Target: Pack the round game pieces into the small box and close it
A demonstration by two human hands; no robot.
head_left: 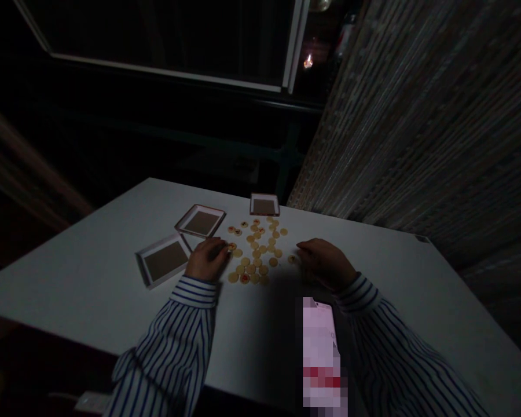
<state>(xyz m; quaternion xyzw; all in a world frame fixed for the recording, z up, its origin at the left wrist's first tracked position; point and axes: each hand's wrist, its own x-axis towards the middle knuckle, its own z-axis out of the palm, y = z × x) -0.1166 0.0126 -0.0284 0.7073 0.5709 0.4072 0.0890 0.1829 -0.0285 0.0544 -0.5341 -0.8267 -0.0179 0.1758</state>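
Note:
Round wooden xiangqi pieces lie scattered in the middle of the white table. Many are blank side up; a few show red or dark characters. My left hand is at the left edge of the scatter, closed with its fingertips on a xiangqi piece. On the right side, my right hand has curled fingers, and a xiangqi piece with a dark character sits at their tips. The thumb of that hand is mostly hidden, and the room is dim.
Three shallow open boxes stand beyond and left of the pieces: one box beside my left hand, another box behind it, a third box near the far edge. A lit phone lies close to me. A string curtain hangs at right.

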